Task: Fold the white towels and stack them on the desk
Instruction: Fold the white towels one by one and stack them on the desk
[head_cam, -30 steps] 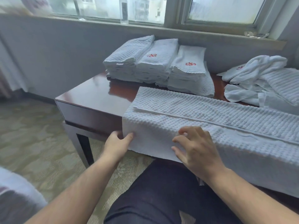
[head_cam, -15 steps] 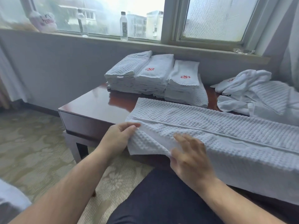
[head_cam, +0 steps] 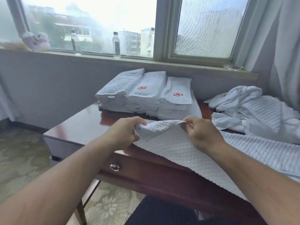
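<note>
Counter [head_cam: 78,127] is dark wood. The towel [head_cam: 178,148] in play lies along its near edge as a long strip running off to the right, and its left end is raised off the wood. An unfolded heap [head_cam: 259,114] sits at the far right, with the folded stacks [head_cam: 146,98] at the back. Left hand [head_cam: 125,132] and right hand [head_cam: 201,135] each pinch a corner of that raised end, fingers [head_cam: 139,122] curled tight on the cloth. Looks to me like the crosswise fold is underway. Next move, I'd guess, is to carry the end rightward over the strip, keep both corners level, and line up the edges before pressing flat.
</note>
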The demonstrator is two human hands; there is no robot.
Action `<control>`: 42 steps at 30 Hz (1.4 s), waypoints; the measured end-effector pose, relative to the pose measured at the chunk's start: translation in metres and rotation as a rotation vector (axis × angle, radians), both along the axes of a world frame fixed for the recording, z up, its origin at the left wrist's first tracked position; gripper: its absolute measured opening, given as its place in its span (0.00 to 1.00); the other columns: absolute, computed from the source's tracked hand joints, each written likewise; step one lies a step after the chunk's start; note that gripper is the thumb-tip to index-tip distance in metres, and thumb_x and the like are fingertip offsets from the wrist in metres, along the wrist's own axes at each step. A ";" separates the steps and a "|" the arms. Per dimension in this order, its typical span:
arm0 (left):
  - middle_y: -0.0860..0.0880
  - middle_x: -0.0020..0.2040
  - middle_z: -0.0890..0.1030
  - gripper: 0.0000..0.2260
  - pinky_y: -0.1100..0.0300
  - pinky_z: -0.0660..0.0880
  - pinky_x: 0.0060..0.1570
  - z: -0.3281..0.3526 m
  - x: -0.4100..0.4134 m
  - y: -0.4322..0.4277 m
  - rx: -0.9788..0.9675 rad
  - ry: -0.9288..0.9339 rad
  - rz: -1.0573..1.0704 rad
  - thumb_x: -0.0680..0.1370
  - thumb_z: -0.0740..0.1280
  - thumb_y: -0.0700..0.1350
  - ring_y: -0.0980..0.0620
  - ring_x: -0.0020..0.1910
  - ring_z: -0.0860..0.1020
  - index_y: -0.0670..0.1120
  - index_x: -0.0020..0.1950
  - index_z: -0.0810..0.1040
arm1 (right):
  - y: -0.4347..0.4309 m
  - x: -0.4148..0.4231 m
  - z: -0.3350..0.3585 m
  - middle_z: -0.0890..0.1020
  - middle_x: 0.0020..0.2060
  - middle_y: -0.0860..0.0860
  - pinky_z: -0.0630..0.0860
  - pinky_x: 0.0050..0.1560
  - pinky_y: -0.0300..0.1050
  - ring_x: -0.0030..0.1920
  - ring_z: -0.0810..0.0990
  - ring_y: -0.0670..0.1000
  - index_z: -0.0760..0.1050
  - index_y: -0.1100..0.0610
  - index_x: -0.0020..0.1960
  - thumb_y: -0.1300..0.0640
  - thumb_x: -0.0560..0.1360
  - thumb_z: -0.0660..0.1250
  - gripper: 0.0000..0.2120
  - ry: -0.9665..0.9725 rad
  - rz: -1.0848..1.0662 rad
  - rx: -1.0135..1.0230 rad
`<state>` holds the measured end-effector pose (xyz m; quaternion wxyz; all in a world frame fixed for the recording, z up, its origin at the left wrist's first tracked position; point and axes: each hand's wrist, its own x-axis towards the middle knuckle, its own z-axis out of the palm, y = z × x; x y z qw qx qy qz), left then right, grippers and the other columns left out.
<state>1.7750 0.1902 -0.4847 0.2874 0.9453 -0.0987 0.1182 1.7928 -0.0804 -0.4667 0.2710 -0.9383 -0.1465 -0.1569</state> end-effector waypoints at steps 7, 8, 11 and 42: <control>0.52 0.36 0.72 0.26 0.52 0.68 0.42 -0.004 0.054 -0.006 0.043 0.006 0.170 0.80 0.56 0.67 0.46 0.42 0.71 0.55 0.28 0.73 | 0.000 0.045 -0.008 0.76 0.30 0.47 0.62 0.30 0.45 0.34 0.74 0.50 0.70 0.52 0.34 0.40 0.81 0.62 0.22 0.029 -0.041 -0.162; 0.52 0.39 0.71 0.26 0.51 0.69 0.47 -0.007 0.062 -0.006 0.040 0.043 0.194 0.80 0.52 0.69 0.46 0.46 0.70 0.58 0.28 0.74 | 0.001 0.051 -0.010 0.74 0.29 0.48 0.60 0.30 0.45 0.32 0.73 0.49 0.68 0.53 0.32 0.40 0.81 0.62 0.24 0.046 -0.052 -0.181; 0.53 0.34 0.73 0.28 0.53 0.68 0.40 -0.016 0.084 -0.003 -0.046 0.075 0.253 0.81 0.55 0.67 0.46 0.42 0.74 0.50 0.28 0.72 | 0.006 0.068 -0.015 0.75 0.28 0.48 0.60 0.30 0.45 0.31 0.73 0.49 0.68 0.53 0.31 0.38 0.80 0.63 0.25 0.088 -0.066 -0.244; 0.58 0.51 0.74 0.10 0.53 0.65 0.60 -0.041 0.087 -0.167 0.303 -0.040 -0.375 0.78 0.63 0.64 0.53 0.56 0.72 0.60 0.50 0.74 | -0.159 -0.043 -0.036 0.78 0.41 0.42 0.72 0.50 0.46 0.48 0.74 0.45 0.78 0.45 0.39 0.43 0.80 0.64 0.13 0.217 -0.269 -0.226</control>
